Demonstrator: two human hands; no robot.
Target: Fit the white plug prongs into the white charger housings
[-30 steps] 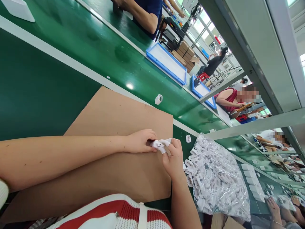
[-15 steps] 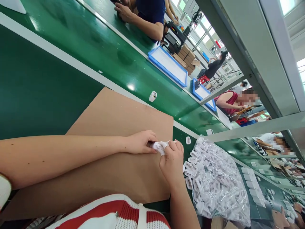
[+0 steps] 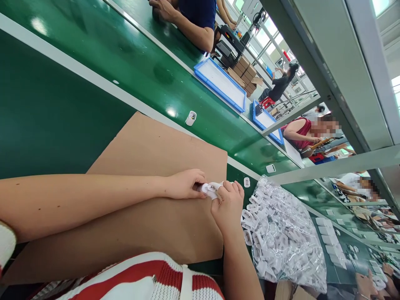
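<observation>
A small white plastic part (image 3: 210, 190) is held between my two hands over the brown cardboard sheet (image 3: 150, 146). My left hand (image 3: 187, 184) pinches its left end between thumb and fingers. Curled round its right end is my right hand (image 3: 228, 202), which hides much of it. Whether it is one piece or two joined pieces I cannot tell. Just right of my right hand lies a clear plastic bag (image 3: 287, 233) full of white plastic housings. Another white housing (image 3: 246, 182) rests on the green surface beyond my right hand.
A green conveyor belt (image 3: 150, 83) runs diagonally beyond the cardboard, carrying a white housing (image 3: 191, 118) and a white piece (image 3: 270, 168). Blue-rimmed trays (image 3: 220, 85) line its far side. A metal frame (image 3: 331, 96) crosses the right side. Co-workers sit across the belt.
The white pieces on the belt have shifted up and to the left. Both my hands keep hold of the white part, with my right hand moved slightly to the right.
</observation>
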